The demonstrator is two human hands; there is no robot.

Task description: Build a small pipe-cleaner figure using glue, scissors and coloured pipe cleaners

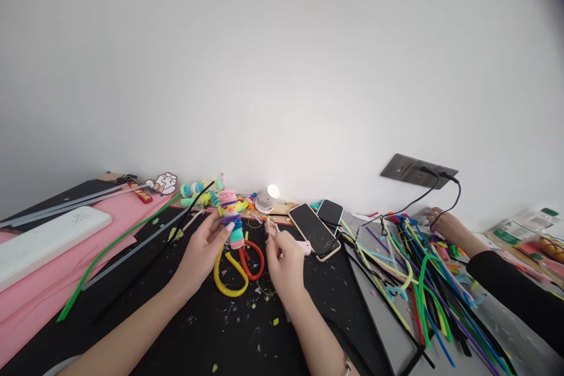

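Left hand (200,254) pinches the striped roll (235,225) at its two o'clock, long axis roughly twelve-to-six; right hand (286,259), at the roll's four o'clock, grips a pale piece (272,227).

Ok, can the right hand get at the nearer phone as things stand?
Probably yes: the nearer phone lies just beside the right hand, mostly uncovered, though the pinkish item in that grip may need setting down.

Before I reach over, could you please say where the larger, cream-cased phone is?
In the head view, the larger phone lies right of centre on the black tabletop, between the person's right hand and the smaller dark phone.
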